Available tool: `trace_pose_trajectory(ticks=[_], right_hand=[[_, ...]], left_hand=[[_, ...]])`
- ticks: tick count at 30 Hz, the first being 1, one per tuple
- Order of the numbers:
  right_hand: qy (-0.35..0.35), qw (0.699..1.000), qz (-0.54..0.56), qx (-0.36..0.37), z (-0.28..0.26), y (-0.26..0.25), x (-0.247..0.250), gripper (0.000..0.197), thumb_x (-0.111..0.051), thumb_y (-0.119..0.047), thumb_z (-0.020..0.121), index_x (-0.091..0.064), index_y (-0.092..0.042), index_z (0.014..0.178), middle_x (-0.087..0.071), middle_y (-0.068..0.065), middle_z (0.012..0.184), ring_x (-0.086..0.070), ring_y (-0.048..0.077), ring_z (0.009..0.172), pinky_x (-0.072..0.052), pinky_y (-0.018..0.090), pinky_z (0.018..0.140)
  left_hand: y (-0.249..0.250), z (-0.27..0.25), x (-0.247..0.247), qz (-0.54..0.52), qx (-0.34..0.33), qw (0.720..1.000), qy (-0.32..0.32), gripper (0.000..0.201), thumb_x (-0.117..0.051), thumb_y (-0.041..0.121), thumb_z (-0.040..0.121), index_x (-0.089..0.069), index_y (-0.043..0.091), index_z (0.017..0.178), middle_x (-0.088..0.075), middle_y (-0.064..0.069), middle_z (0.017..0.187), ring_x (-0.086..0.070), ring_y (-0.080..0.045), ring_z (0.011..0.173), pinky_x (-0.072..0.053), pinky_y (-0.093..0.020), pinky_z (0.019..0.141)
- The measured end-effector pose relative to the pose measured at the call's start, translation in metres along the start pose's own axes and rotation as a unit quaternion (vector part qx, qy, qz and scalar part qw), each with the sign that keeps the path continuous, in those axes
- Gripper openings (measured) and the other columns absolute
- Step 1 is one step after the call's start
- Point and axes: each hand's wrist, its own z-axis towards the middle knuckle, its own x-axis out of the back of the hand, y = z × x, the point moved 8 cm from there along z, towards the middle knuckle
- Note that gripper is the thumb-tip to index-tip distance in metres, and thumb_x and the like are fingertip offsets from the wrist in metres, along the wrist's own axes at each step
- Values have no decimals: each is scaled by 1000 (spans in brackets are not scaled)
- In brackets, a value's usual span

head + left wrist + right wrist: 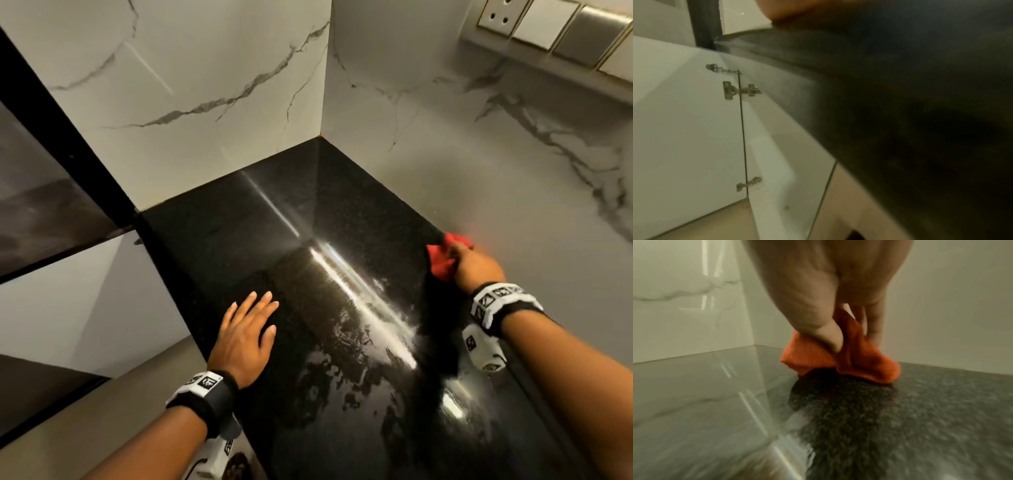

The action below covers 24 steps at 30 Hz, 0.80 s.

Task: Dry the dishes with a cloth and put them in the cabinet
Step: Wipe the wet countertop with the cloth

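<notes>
A black speckled countertop [239, 246] fills the corner between two white marble-veined walls [205, 85], glossy, with wet streaks and patches from the centre down toward 5 o'clock in the head view. Below its left edge, the left wrist view shows a white cabinet door [684, 129] standing open on metal hinges [729, 90]. At 1 o'clock high on the right wall runs a row of switch plates and a socket [496, 13].

The left hand [245, 337] lies at about 7 o'clock on the counter, palm down, fingers straight and slightly spread toward 12, holding nothing; a banded wrist camera sits behind it.

The right hand [474, 262] is at 3 o'clock, close to the right wall, knuckles up, fingers pointing down. It grasps the cloth [442, 260]: in the right wrist view the thumb [826, 335] and fingers [875, 321] pinch the bunched fabric between them.

The cloth [849, 363] is small, red-orange, ribbed in weave, crumpled into folds, its lower edge touching the counter by the base of the right wall.
</notes>
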Motion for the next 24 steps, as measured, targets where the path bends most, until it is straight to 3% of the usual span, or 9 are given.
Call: trace_pose_trajectory(ticks=[3, 8, 15, 17, 18, 19, 21, 22, 24], right_hand=[[0, 998, -45, -34, 14, 6, -15, 46, -52, -27, 91, -45, -27, 137, -50, 18, 129, -59, 42, 106, -50, 43, 90], [4, 995, -85, 60, -25, -69, -33, 27, -55, -34, 89, -66, -25, 112, -51, 11, 122, -56, 35, 105, -50, 39, 89], [20, 962, -62, 266, -199, -209, -98, 29, -48, -27, 80, -72, -33, 94, -63, 4, 94, -61, 28, 75, -55, 37, 68], [-65, 964, -110, 233, -220, -206, -152, 34, -39, -21, 92, -69, -25, 108, -61, 4, 97, -58, 30, 85, -56, 36, 74], [-138, 967, 14, 214, -217, -216, -180, 40, -29, -20, 101, -60, -14, 125, -58, 4, 100, -55, 35, 97, -56, 32, 74], [-56, 979, 64, 186, -214, -223, -185, 51, -16, -28, 105, -45, -2, 138, -56, 3, 104, -51, 41, 112, -55, 26, 77], [-79, 947, 139, 278, -226, -220, -161, 48, -21, -36, 103, -52, -18, 136, -53, 5, 120, -46, 29, 128, -54, 33, 89], [-127, 940, 116, 295, -238, -204, -117, 35, -37, -39, 98, -60, -35, 124, -52, 0, 119, -51, 18, 119, -55, 33, 84], [-66, 939, 131, 312, -237, -170, -62, 25, -55, -48, 87, -63, -39, 108, -57, -10, 105, -54, 8, 97, -52, 29, 76]], left_hand=[[0, 1, 3, -5, 4, 1000, 1, 48, -30, 41, 94, -47, 31, 138, -34, 15, 151, -21, -8, 144, -7, -32, 118], [0, 0, 4, -2, 3, 1000, 0, 48, -30, 40, 94, -48, 31, 137, -36, 14, 150, -23, -9, 143, -7, -30, 118], [1, -1, 3, -13, 5, 1000, 2, 49, -30, 39, 92, -51, 30, 136, -40, 12, 148, -28, -12, 142, -7, -29, 117], [0, -1, 2, -15, 5, 1000, -2, 49, -31, 37, 92, -53, 28, 134, -44, 9, 147, -33, -16, 141, -10, -31, 116], [1, -1, 2, -11, 5, 1000, -4, 48, -32, 36, 92, -55, 27, 133, -45, 7, 146, -35, -18, 140, -11, -32, 116], [3, -2, 3, -6, 3, 1000, -5, 47, -33, 35, 92, -56, 25, 132, -48, 5, 144, -38, -20, 138, -13, -33, 115], [10, -8, 4, -3, -13, 1000, -3, 46, -35, 35, 92, -58, 24, 130, -50, 3, 142, -39, -20, 137, -14, -34, 115], [17, -14, 3, -9, -28, 1000, -4, 45, -37, 36, 92, -57, 24, 130, -49, 3, 143, -37, -19, 138, -13, -34, 116], [36, -31, -6, -24, -68, 997, -13, 45, -40, 39, 92, -54, 28, 134, -43, 4, 147, -31, -16, 141, -12, -33, 117]])
